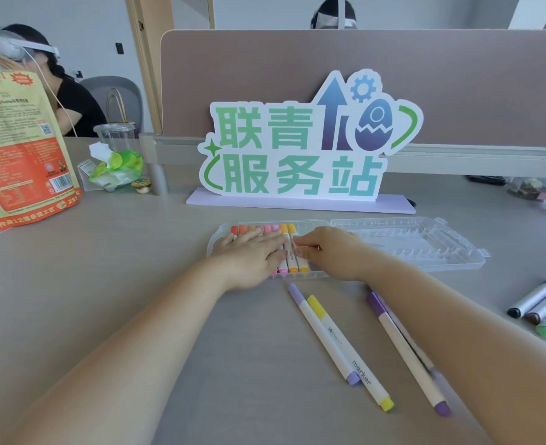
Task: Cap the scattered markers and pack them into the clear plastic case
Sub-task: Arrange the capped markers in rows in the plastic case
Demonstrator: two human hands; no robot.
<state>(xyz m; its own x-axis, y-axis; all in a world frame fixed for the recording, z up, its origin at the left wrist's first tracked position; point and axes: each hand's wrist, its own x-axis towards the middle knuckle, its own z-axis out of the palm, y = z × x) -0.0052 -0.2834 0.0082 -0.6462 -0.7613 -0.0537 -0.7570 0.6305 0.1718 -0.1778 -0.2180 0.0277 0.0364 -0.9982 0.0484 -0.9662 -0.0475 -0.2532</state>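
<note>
The clear plastic case (403,248) lies open on the desk, its lid folded out to the right. Several capped markers in red, orange, pink and yellow fill the left part of its tray. My left hand (252,248) lies flat on those markers with straight fingers. My right hand (326,248) has curled fingers pinching the yellow-capped marker (294,248) at the right end of the row. In front of the case lie a lilac marker (323,335), a yellow marker (352,354) and a purple marker (409,358), all capped; another marker is partly hidden under my right forearm.
Several thick grey markers (544,306) lie at the right edge. A standing sign (300,149) on a lilac base is behind the case, with a partition behind it. An orange snack bag (21,149), tissues and a cup stand at the left. People sit beyond the desk.
</note>
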